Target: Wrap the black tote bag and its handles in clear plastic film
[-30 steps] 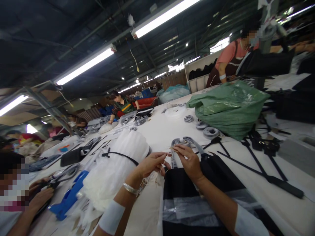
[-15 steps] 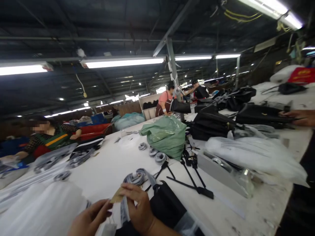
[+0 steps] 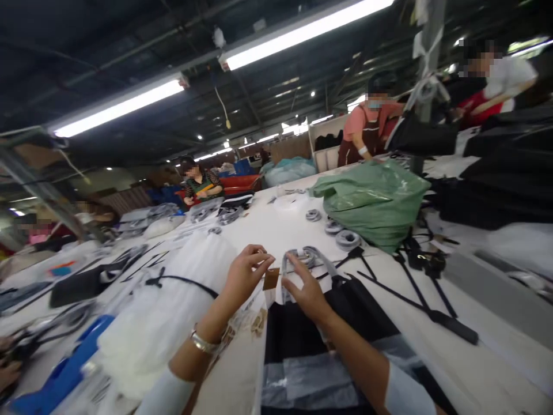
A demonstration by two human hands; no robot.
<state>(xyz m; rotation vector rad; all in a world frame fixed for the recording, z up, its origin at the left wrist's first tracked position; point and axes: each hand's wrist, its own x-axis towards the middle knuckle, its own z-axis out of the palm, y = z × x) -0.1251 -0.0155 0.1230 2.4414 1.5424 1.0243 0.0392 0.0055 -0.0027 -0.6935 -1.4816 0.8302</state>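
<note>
A black bag (image 3: 319,337) with clear plastic wrap on its front lies before me, its strap handle (image 3: 322,253) wrapped in grey film and standing up in an arch. My left hand (image 3: 246,274) is closed in a pinch, left of the handle. Just below its fingertips hangs a small brown hang tag (image 3: 271,279), with a white tag under it; any string is too fine to make out. My right hand (image 3: 307,291) is over the bag's top edge, index finger and thumb apart, beside the handle. Its fingertips are near the tag, with nothing seen between them.
White foam-wrapped bundles (image 3: 168,305) lie left, tied with a black cord. Several grey strap rolls (image 3: 348,240) sit by a green plastic sack (image 3: 371,199). Black straps (image 3: 451,325) lie right, beside a grey box (image 3: 492,305). A co-worker (image 3: 367,127) stands across the table; others are farther off.
My view has swung left and down. My right hand has let go of the brown tag and its fingers have spread; the tag now hangs below my left fingertips.
</note>
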